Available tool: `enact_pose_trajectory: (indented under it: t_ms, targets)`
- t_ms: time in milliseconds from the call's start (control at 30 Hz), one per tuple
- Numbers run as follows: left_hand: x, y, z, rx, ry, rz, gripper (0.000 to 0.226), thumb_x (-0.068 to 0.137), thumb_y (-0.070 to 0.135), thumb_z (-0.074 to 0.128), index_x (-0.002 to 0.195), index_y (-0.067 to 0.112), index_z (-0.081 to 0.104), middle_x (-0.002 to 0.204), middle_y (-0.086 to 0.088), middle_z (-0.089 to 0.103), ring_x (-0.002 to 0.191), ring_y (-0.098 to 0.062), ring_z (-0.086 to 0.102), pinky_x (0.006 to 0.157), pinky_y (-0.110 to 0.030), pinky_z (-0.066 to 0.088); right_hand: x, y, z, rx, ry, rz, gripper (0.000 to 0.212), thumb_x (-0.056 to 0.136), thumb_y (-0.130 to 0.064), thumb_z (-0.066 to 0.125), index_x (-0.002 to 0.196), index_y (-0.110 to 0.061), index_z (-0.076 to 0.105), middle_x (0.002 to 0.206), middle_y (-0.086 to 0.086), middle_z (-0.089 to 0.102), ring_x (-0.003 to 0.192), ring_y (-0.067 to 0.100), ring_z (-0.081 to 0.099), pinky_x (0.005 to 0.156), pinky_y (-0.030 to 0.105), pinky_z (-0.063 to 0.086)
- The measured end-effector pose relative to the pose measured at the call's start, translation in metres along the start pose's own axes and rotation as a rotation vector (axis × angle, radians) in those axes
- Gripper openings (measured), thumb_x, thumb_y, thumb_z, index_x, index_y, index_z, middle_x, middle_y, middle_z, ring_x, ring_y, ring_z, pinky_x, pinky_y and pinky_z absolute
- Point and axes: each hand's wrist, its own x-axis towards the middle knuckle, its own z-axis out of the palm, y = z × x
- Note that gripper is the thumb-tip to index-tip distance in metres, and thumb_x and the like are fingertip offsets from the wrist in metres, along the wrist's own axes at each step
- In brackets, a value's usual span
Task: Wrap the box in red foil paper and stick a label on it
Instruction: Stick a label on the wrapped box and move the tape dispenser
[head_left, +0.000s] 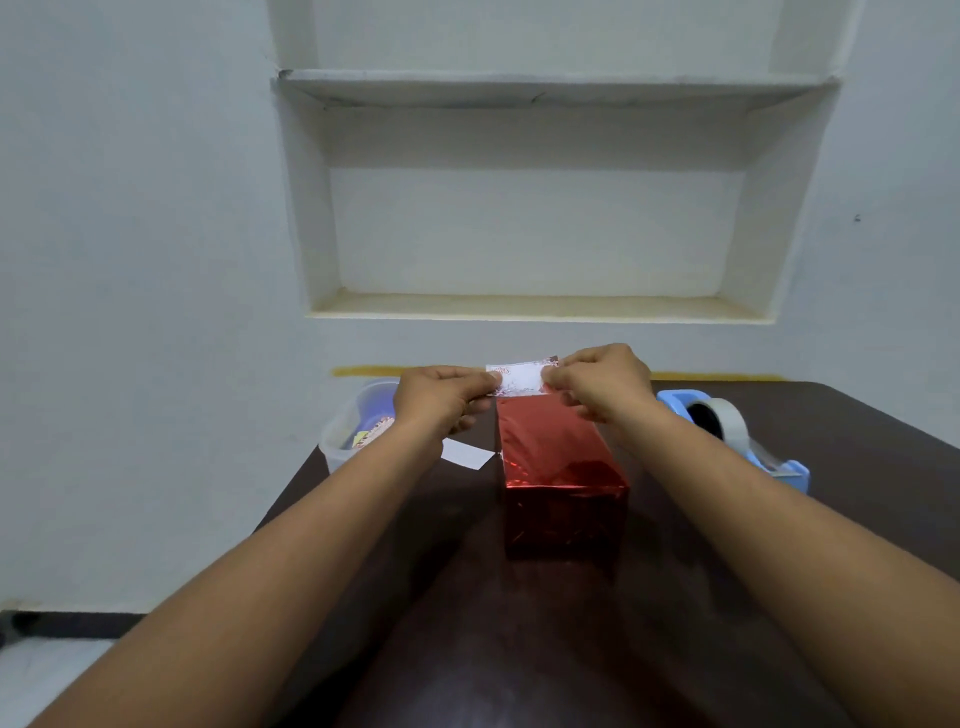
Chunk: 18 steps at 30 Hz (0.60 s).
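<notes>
Pinching a small white label (521, 375) by its two short ends, both hands hold it level in the air above the far end of the box (558, 467). The left hand (444, 397) grips the left end between thumb and curled fingers; the right hand (602, 382) grips the right end the same way, its other fingers tucked under. The label has red printed corners and a blank middle. The box, fully wrapped in shiny red foil, stands on the dark table (727, 597). A white paper slip (467, 453) lies left of the box, a clear tub (349, 434) sits further left, and a blue tape dispenser (737, 434) is on the right.
</notes>
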Motion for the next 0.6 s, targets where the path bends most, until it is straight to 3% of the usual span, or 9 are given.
enact_pose_trajectory:
  t_ms: [100,233,333,433,600]
  targets:
    - [0.005,0.002,0.013,0.050,0.046,-0.051,0.015,0.074,0.018,0.091,0.082,0.012,0.079,0.079,-0.005,0.079,0.060,-0.012,0.067,0.051,-0.023,0.042,0.011,0.003,-0.004,0.001,0.003,0.094,0.014,0.070,-0.015,0.082,0.081,-0.006,0.080,0.067,0.010,0.069,0.056,0.022,0.052,0.050,0.028,0.041]
    - [0.015,0.002,0.025,0.132,0.101,-0.119,0.016,0.064,0.020,0.093,0.068,0.016,0.078,0.065,-0.003,0.069,0.059,-0.020,0.051,0.048,-0.021,0.037,0.022,0.010,-0.002,-0.105,0.054,0.109,0.024,0.065,-0.019,0.083,0.086,-0.007,0.081,0.056,0.003,0.062,0.057,0.023,0.051,0.059,0.032,0.042]
    - [0.022,0.002,0.031,0.227,0.108,-0.154,0.023,0.057,0.022,0.093,0.069,0.008,0.079,0.060,-0.005,0.067,0.053,-0.021,0.049,0.052,-0.024,0.037,0.026,0.013,-0.003,-0.205,0.073,0.088,0.021,0.063,-0.028,0.089,0.079,-0.017,0.079,0.072,0.000,0.069,0.069,0.021,0.062,0.061,0.027,0.048]
    - [0.026,0.001,0.035,0.325,0.125,-0.150,0.035,0.051,0.026,0.094,0.075,0.004,0.080,0.051,-0.003,0.062,0.041,-0.019,0.044,0.051,-0.025,0.039,0.030,0.018,-0.003,-0.252,0.089,0.092,0.034,0.061,-0.032,0.091,0.085,-0.015,0.074,0.086,0.001,0.070,0.077,0.018,0.063,0.062,0.027,0.051]
    - [0.035,-0.005,0.039,0.399,0.117,-0.160,0.036,0.049,0.028,0.096,0.070,0.006,0.078,0.052,-0.002,0.063,0.041,-0.018,0.044,0.049,-0.023,0.040,0.036,0.027,-0.003,-0.271,0.111,0.087,0.032,0.057,-0.031,0.092,0.075,-0.014,0.071,0.077,0.002,0.072,0.076,0.020,0.069,0.068,0.033,0.061]
